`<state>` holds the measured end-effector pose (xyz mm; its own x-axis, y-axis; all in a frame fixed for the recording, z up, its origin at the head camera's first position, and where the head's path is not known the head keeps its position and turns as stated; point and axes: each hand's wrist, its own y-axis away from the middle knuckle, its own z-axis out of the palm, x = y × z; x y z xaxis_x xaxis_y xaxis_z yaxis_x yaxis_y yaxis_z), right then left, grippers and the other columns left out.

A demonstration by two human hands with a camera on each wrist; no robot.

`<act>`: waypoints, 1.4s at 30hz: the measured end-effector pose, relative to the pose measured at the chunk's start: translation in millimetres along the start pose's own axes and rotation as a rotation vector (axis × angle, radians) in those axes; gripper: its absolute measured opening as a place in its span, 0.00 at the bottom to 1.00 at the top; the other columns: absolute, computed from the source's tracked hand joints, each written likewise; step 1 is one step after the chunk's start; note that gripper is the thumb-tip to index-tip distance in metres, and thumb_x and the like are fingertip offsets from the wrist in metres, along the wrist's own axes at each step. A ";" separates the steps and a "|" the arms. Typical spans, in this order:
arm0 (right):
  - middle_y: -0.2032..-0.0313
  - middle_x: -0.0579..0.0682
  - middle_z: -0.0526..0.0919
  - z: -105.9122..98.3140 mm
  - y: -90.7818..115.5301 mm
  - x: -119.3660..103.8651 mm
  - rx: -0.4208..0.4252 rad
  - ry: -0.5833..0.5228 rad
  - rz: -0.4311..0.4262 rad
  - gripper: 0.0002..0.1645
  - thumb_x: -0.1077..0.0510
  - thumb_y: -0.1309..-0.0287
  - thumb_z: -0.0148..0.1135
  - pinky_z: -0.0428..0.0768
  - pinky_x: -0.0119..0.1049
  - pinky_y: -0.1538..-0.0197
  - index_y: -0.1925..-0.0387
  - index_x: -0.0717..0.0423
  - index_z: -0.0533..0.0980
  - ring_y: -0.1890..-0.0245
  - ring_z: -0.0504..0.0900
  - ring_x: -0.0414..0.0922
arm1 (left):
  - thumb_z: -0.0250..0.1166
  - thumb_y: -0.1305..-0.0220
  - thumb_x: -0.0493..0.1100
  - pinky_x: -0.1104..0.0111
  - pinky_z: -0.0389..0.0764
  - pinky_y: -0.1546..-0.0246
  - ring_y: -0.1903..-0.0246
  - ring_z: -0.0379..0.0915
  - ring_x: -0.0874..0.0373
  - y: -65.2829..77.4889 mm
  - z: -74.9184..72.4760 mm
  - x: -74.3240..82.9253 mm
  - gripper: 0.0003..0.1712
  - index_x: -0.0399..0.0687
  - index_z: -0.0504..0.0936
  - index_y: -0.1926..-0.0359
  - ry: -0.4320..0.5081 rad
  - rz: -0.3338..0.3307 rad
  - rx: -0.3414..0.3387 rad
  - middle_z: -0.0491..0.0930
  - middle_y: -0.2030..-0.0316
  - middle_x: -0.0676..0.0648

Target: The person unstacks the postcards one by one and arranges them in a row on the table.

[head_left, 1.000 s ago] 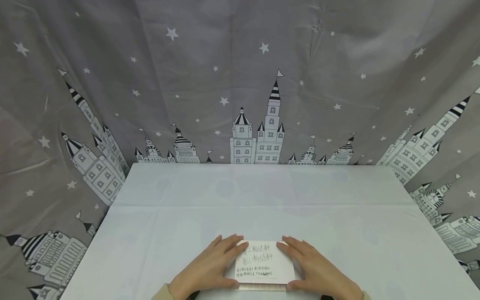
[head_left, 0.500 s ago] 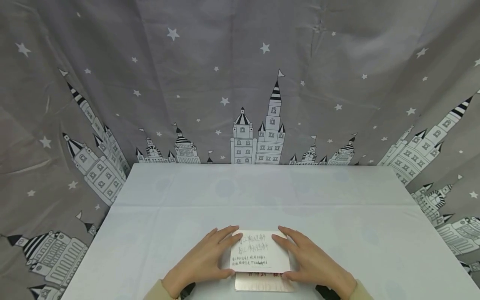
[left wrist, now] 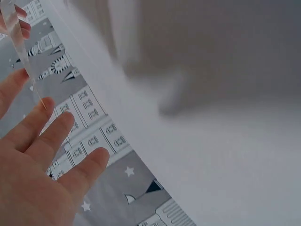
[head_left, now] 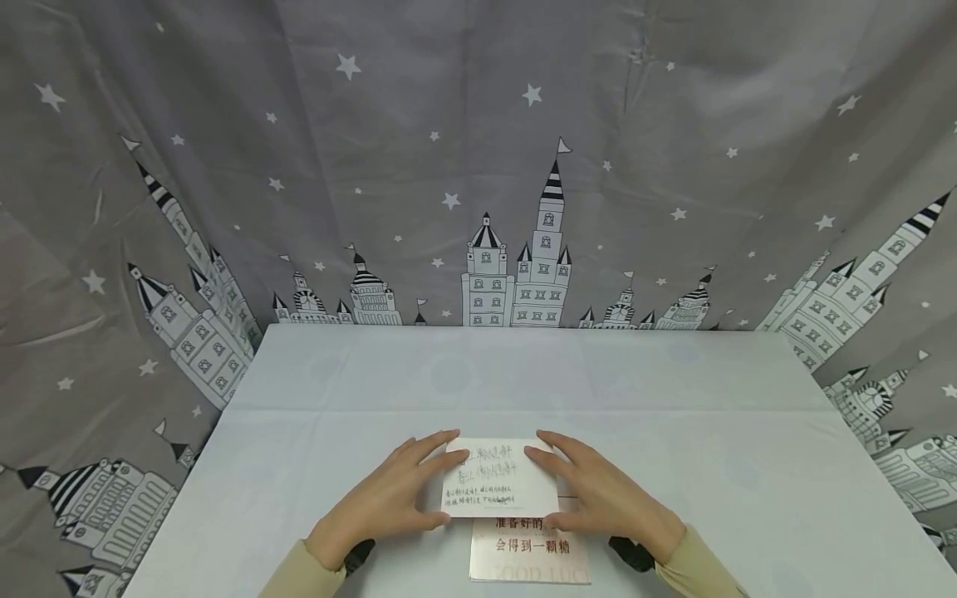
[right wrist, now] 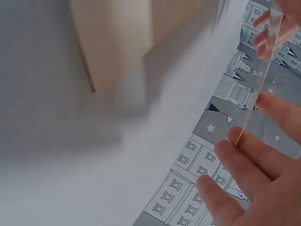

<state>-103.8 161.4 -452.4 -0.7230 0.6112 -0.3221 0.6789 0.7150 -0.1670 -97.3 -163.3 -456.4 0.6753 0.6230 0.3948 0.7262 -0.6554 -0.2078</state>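
A white card (head_left: pixel 499 477) bearing several lines of handwritten characters is held level between both hands. My left hand (head_left: pixel 396 490) grips its left end, fingertips on top and thumb at the near corner. At the other end my right hand (head_left: pixel 594 490) holds it the same way. Seen edge-on in the left wrist view, the card (left wrist: pixel 16 42) is a thin strip at the fingertips. Partly covered by it in the head view, a pale booklet (head_left: pixel 529 561) with dark red printed characters and faint large letters lies on the near side of the table.
The white-covered table (head_left: pixel 508 374) stretches beyond the hands and to both sides. A grey curtain (head_left: pixel 419 108) printed with stars and castles hangs behind it and along the sides. In the right wrist view a beige panel's corner (right wrist: pixel 113 42) shows close to the camera.
Both hands have carried the white card away from me and slightly left. The booklet beneath, almost fully covered before, now shows its printed lines.
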 end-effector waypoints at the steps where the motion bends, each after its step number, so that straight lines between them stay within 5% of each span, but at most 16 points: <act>1: 0.33 0.59 0.63 -0.2 -2.4 0.1 -0.003 -0.003 -0.002 0.50 0.40 0.53 0.71 0.71 0.52 0.42 0.32 0.56 0.64 0.37 0.66 0.57 | 0.76 0.54 0.51 0.43 0.60 0.38 0.35 0.58 0.47 0.1 -1.1 -1.6 0.45 0.47 0.70 0.35 0.006 -0.005 -0.001 0.61 0.32 0.43; 42: 0.32 0.58 0.61 14.7 -90.8 12.6 -0.118 0.043 -0.016 0.51 0.39 0.51 0.69 0.66 0.46 0.35 0.31 0.57 0.62 0.35 0.64 0.54 | 0.75 0.55 0.52 0.38 0.54 0.38 0.33 0.53 0.39 -2.6 -27.1 -64.8 0.50 0.42 0.65 0.31 -0.035 -0.202 -0.088 0.62 0.32 0.43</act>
<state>-172.7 99.1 -455.0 -0.7401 0.6117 -0.2794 0.6492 0.7582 -0.0597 -146.5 -213.5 -457.2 0.5226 0.7587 0.3889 0.8339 -0.5498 -0.0480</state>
